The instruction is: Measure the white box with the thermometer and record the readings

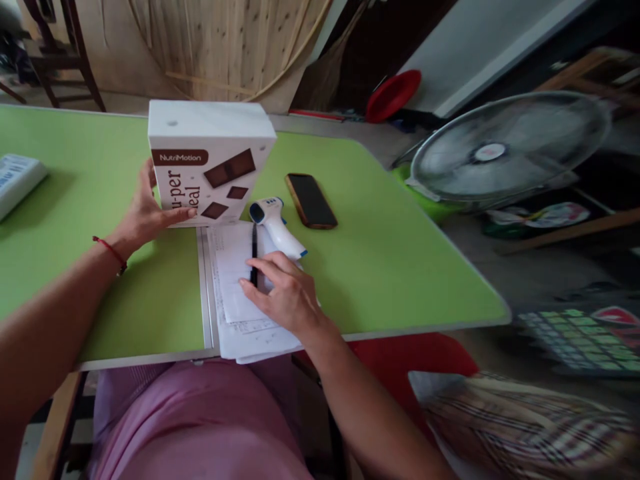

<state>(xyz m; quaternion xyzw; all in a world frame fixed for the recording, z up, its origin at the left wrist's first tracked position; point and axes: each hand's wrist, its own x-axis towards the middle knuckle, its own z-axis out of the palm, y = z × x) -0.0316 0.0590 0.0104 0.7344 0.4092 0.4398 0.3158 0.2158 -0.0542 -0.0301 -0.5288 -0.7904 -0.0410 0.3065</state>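
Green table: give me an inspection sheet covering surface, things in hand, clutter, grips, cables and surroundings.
Surface: green table, crossed by a metal strip.
Things in hand: NutriMotion box, upright; black pen on written papers that overhang the near edge.
Clutter: white-and-blue handheld device; phone; white object, cut off by the frame.
Grips: left grip holds the box, thumb across its front; right grip at the pen, pinch unclear.
Cables: nothing seen.
Surroundings: fan; plaid cloth; wooden chair.
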